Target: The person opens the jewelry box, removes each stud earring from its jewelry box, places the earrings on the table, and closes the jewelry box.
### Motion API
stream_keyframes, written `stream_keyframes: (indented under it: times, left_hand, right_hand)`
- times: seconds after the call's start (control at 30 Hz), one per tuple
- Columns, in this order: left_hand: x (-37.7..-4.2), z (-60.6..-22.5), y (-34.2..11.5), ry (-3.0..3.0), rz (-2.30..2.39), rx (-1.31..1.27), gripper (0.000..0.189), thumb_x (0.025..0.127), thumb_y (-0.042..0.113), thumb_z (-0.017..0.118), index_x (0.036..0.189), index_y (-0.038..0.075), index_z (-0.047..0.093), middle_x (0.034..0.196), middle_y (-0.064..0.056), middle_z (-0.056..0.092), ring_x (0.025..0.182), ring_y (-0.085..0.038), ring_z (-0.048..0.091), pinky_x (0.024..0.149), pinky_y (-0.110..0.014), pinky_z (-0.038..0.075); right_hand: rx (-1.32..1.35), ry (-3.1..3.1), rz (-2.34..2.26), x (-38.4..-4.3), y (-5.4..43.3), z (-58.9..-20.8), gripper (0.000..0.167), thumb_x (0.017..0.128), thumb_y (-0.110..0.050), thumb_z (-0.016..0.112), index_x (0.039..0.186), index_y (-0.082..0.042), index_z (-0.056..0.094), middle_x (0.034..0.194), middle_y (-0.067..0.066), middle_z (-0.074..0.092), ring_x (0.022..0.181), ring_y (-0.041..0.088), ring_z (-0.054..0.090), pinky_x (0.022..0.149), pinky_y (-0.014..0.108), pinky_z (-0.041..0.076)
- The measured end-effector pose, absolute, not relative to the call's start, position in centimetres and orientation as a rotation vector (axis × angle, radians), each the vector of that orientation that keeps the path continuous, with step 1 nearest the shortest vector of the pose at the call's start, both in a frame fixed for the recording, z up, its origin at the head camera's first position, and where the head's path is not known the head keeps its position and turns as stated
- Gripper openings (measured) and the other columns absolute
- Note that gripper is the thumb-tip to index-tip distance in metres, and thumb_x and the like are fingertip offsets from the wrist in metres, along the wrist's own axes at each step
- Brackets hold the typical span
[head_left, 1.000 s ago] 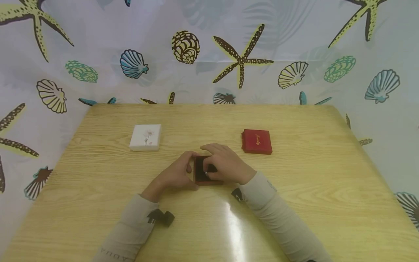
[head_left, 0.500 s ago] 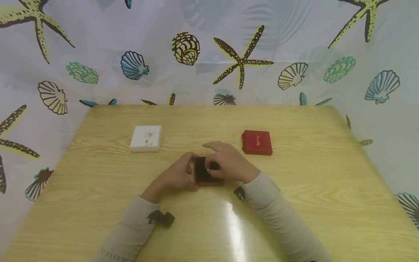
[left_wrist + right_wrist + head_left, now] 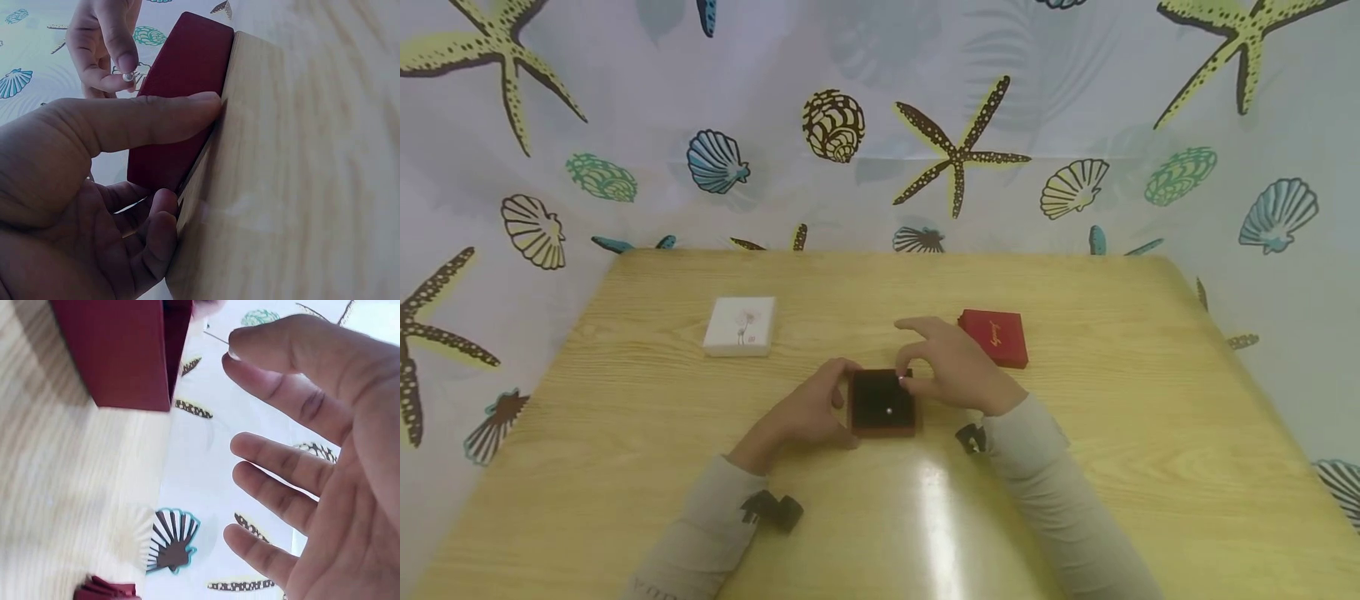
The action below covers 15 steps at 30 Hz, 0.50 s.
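Note:
Near the middle of the table in the head view is a small dark-red jewelry box [image 3: 883, 432] with a black insert. My left hand [image 3: 808, 408] grips its left side, thumb along the near wall and fingers at the far side. On the insert sits a small white pearl-like stud [image 3: 890, 411]. My right hand [image 3: 958, 367] is raised by the box's right far corner. Between its thumb and index finger it pinches a pearl stud earring [image 3: 128, 77], whose thin pin sticks out in the right wrist view. The other right fingers are spread.
A white box with a flower print [image 3: 740, 326] stands at the back left of the wooden table [image 3: 1150, 417]. Behind the right hand lies a red square lid or box with gold lettering [image 3: 996, 337]. A curtain printed with shells and starfish [image 3: 955, 75] surrounds the table.
My right hand has lifted away from the insert, up and to the right, with the stud earring between its fingertips. The pearl on the insert now shows. My left hand stays on the box.

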<state>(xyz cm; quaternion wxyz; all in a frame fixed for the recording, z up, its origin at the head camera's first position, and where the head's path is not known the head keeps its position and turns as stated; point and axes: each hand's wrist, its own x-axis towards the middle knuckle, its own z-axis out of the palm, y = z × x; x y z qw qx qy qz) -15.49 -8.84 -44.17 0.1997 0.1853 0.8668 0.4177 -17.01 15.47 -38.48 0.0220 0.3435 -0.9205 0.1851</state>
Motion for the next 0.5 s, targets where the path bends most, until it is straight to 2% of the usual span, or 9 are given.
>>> stream_keyframes:
  times: [0.33, 0.5]
  left_hand:
    - [-15.4, -44.2, -8.9, 2.425, 1.161, 0.528, 0.093, 0.059, 0.006, 0.091, 0.139, 0.005, 0.044, 0.115, -0.010, 0.053, 0.093, -0.020, 0.050, 0.077, -0.030, 0.044]
    - [-15.4, -44.1, -9.0, 2.421, 1.158, 0.527, 0.093, 0.060, 0.007, 0.090, 0.140, 0.005, 0.043, 0.118, -0.011, 0.052, 0.096, -0.021, 0.050, 0.077, -0.030, 0.044]
  right_hand:
    - [0.963, -2.920, 0.590, -17.4, 17.8, -37.9, 0.005, 0.084, -0.020, 0.074, 0.080, -0.021, 0.073, 0.141, 0.016, 0.058, 0.133, 0.037, 0.052, 0.108, 0.055, 0.043]
    - [0.863, -2.960, 0.581, -17.6, 18.8, -37.6, 0.006, 0.084, -0.021, 0.074, 0.078, -0.024, 0.073, 0.142, 0.016, 0.057, 0.137, 0.038, 0.047, 0.115, 0.070, 0.019]
